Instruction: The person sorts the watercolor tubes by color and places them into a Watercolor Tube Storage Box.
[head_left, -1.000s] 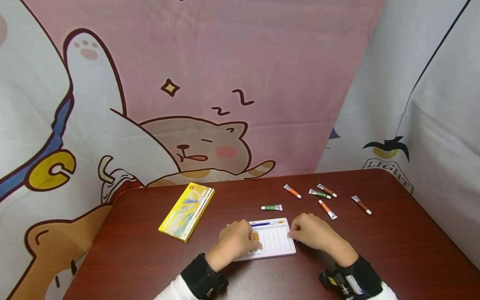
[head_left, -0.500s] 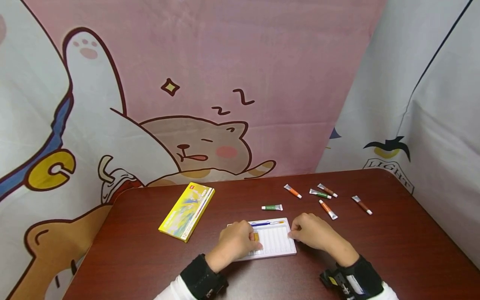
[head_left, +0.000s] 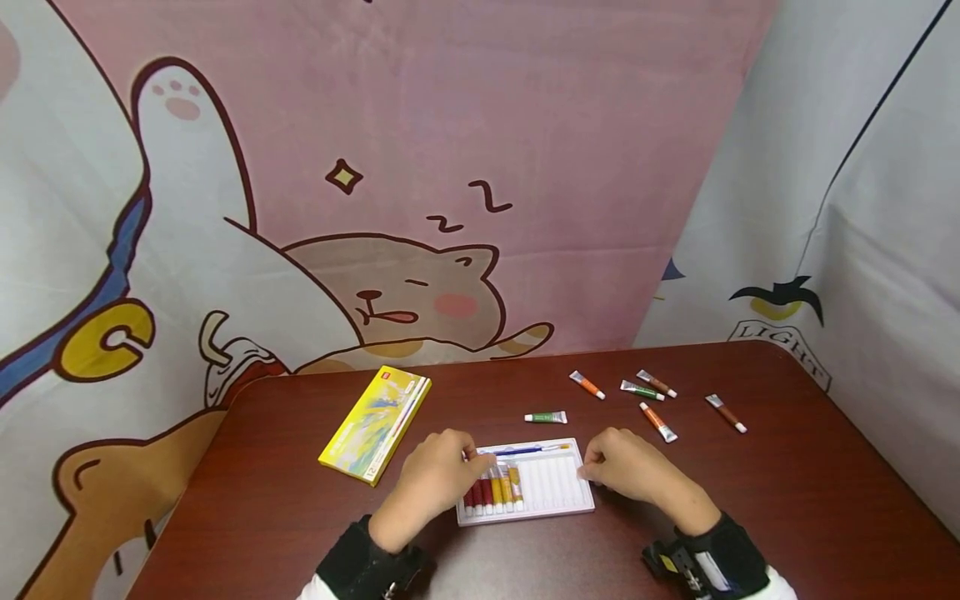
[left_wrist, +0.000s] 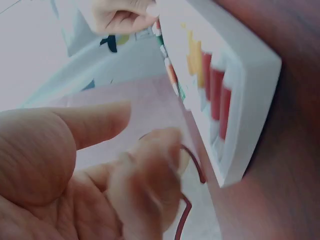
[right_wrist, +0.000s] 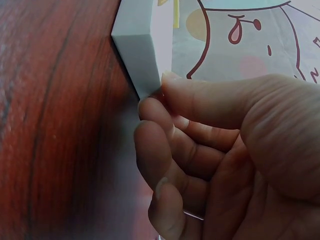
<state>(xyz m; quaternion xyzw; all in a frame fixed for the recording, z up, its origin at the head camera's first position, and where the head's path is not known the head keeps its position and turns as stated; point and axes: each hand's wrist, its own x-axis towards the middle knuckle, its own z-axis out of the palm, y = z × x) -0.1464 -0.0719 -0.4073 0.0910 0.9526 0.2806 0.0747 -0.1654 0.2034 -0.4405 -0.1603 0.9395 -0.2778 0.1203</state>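
On the table lies a white plastic tray with narrow slots. Red and yellow paint tubes fill its left slots, side by side with caps toward the person. A blue-handled paintbrush lies along its far edge. My left hand hovers over the tray's left end; in the left wrist view its thumb and blurred fingers stand apart with nothing between them. At the tray's right edge, my right hand pinches the rim, thumb on top and index finger against the side in the right wrist view.
Beyond the tray lies a green paint tube. Farther right are scattered orange tubes, brown tubes and another green tube. A yellow box lies at the left. A printed cloth hangs behind the table.
My left hand has drawn back leftward from the tray's slots, uncovering the red and yellow tubes. The right hand has kept its place at the tray's edge.
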